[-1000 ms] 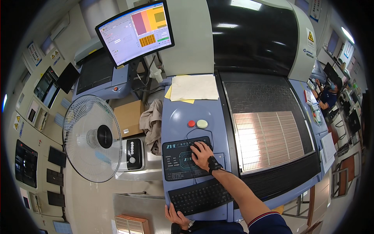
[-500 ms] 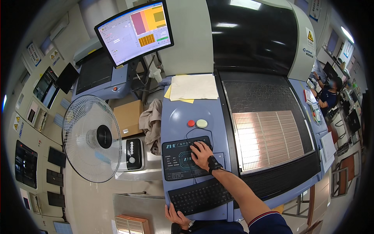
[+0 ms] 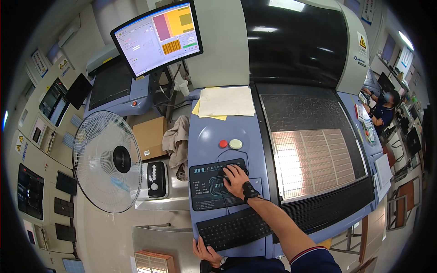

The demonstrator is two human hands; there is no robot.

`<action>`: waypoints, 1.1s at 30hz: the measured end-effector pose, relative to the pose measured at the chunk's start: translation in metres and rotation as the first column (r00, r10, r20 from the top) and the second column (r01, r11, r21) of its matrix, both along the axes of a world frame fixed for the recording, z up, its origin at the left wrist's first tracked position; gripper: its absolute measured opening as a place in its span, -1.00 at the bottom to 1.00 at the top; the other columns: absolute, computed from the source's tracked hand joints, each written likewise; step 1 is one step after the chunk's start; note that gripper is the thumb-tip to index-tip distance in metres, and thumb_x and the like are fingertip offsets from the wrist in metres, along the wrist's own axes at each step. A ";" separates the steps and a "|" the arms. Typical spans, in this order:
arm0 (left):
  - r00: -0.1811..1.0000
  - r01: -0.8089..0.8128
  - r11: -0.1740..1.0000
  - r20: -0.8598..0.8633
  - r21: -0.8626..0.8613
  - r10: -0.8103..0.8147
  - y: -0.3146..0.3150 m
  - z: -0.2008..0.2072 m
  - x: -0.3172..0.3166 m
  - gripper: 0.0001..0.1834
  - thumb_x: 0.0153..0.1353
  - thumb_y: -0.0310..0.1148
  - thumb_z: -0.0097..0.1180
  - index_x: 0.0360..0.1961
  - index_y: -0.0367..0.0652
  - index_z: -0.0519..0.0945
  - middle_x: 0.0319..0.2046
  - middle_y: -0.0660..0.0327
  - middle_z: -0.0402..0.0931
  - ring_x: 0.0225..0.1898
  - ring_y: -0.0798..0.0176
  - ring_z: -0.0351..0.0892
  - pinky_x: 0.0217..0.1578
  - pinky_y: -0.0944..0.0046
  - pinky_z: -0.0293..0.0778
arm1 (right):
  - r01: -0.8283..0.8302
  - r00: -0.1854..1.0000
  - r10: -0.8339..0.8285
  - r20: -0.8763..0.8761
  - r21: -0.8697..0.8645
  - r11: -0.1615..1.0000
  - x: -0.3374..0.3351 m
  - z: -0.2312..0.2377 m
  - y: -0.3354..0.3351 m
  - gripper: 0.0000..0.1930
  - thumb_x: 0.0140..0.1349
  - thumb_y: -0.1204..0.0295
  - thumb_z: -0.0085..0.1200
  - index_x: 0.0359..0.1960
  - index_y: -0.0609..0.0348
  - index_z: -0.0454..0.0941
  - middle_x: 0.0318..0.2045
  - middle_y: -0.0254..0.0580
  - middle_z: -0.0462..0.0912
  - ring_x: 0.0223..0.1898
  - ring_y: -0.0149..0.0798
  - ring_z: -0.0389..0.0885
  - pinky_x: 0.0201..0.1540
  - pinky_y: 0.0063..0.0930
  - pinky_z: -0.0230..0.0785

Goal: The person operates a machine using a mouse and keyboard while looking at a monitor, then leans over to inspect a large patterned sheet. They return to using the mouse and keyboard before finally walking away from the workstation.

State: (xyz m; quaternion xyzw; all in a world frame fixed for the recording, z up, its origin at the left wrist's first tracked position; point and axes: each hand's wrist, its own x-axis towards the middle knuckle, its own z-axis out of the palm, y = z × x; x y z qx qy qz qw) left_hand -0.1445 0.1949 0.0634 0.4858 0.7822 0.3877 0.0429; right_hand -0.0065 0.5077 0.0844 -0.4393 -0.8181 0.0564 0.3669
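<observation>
My right hand (image 3: 235, 180) is curved over a dark computer mouse (image 3: 226, 176), which is mostly hidden under the fingers. The mouse rests on a black printed mouse pad (image 3: 207, 189) on the blue machine console. Just below lies a black keyboard (image 3: 232, 230), set at a slant. At its lower left corner my left hand (image 3: 207, 253) rests against the console edge, thumb and fingers apart, with nothing seen held. A tilted monitor (image 3: 157, 38) at upper left shows coloured blocks on its screen. To the right, a copper-coloured gridded panel (image 3: 314, 164) lies flat on the machine bed.
Red and pale round buttons (image 3: 229, 144) sit above the mouse pad, with paper sheets (image 3: 226, 102) farther back. A standing fan (image 3: 108, 161), cardboard box (image 3: 151, 138) and crumpled cloth (image 3: 177, 141) are at left. A dark machine hood (image 3: 291, 50) rises behind the bed. Another person (image 3: 383, 111) works at far right.
On the monitor, the coloured picture has altered: the orange strip beside the purple block now looks yellow. The other person's head has turned slightly. My hands stay almost where they were.
</observation>
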 end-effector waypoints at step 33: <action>1.000 -0.003 1.000 -0.009 0.021 0.003 -0.001 0.000 -0.001 -0.39 0.36 -0.18 -0.23 0.25 -0.44 0.46 0.22 -0.21 0.43 0.37 -0.27 0.21 0.38 -0.16 0.05 | 0.020 1.000 -0.019 0.014 -0.033 0.999 -0.001 0.005 -0.003 -0.53 0.15 0.41 0.21 0.15 0.12 0.52 0.15 -0.03 0.51 0.22 0.09 0.44 0.25 -0.03 0.38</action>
